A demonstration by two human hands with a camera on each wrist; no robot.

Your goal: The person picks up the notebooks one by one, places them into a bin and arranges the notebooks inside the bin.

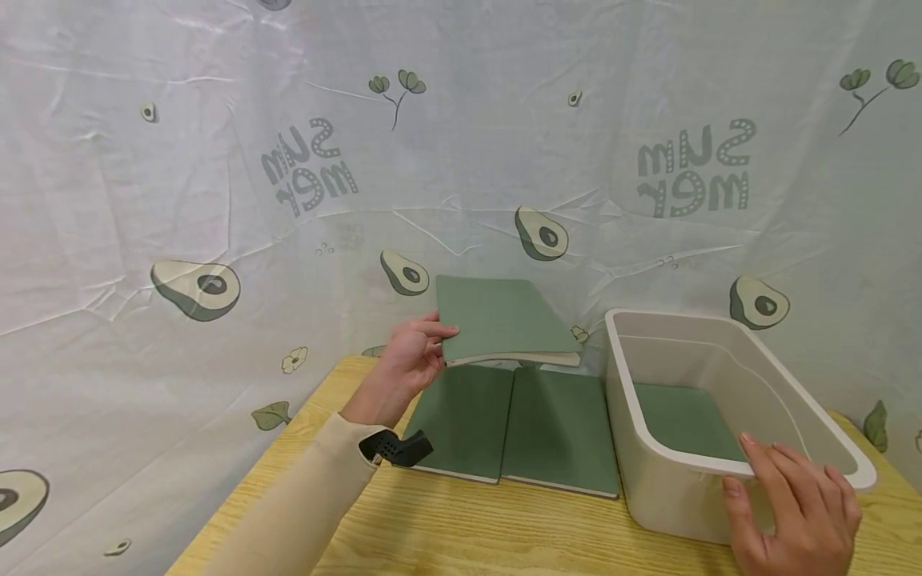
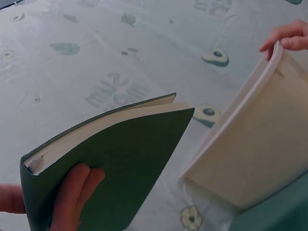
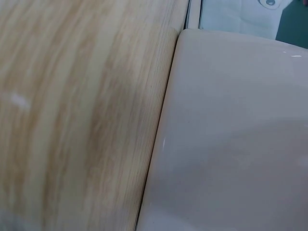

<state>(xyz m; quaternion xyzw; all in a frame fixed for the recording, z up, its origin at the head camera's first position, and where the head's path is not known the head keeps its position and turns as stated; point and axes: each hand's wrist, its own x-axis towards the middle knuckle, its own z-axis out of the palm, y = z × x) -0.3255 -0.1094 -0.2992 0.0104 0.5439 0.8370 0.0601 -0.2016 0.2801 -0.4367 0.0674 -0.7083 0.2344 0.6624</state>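
Observation:
My left hand [image 1: 412, 352] grips a green notebook [image 1: 497, 320] at its left edge, thumb on top and fingers underneath. In the left wrist view the fingers [image 2: 77, 192] press against its cover, and its cream page edges show. It hangs above two darker green notebooks lying side by side on the table, the left notebook [image 1: 461, 424] and the right notebook [image 1: 558, 432]. My right hand [image 1: 803, 512] holds the near rim of a beige plastic bin [image 1: 677, 496], fingers over the rim and thumb outside. Inside the bin a green notebook [image 1: 684, 420] lies flat.
The bin stands on the wood-grain table [image 1: 432, 528], right beside the right-hand notebook. A pale curtain [image 1: 461, 160] with avocado prints hangs behind the table and along its left side. The right wrist view shows mostly tabletop [image 3: 86, 115] and the bin's wall [image 3: 231, 134].

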